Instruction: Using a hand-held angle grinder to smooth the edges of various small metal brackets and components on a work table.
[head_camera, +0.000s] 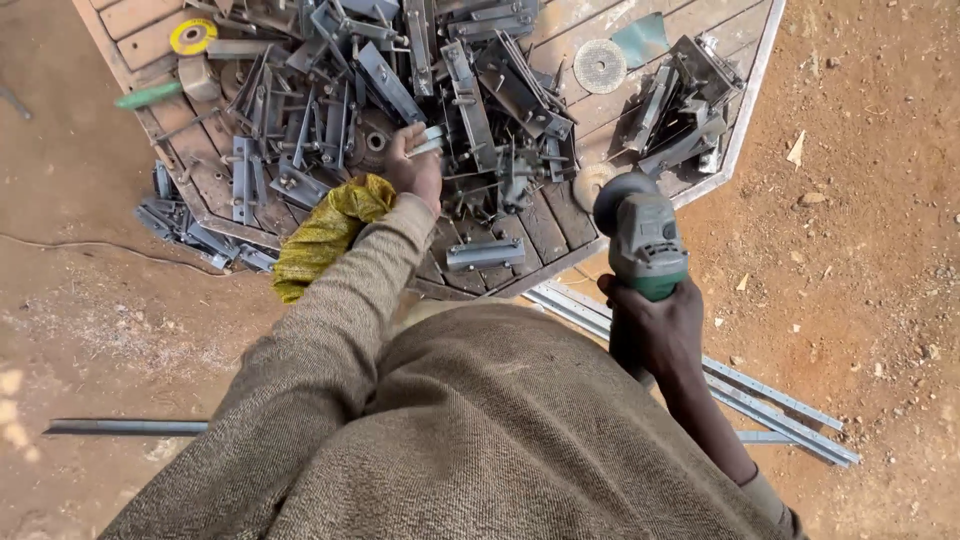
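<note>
Left hand (412, 165) clenched on small metal bracket (430, 141) at 12 o'clock over bracket pile (330, 110); right hand (655, 335) grasping angle grinder (640, 235) at 3 o'clock; risk: sharp edges cutting bare fingers

It is bright daytime where I stand. The light is soft and even, with no hard sun on my table (745, 95). The red dirt ground (870, 250) looks warm and a bit washed out on the right. On the far left, low down, I see small pale sun spots on the dirt. Shadows are weak; the dark gaps sit between the metal pieces (330, 110) in the pile. Some metal edges shine a little, but nothing glares. The middle looks sharp. My sleeve (330, 350), close to the camera, is a bit soft. The edges bend and stretch, so the table looks slanted.
</note>
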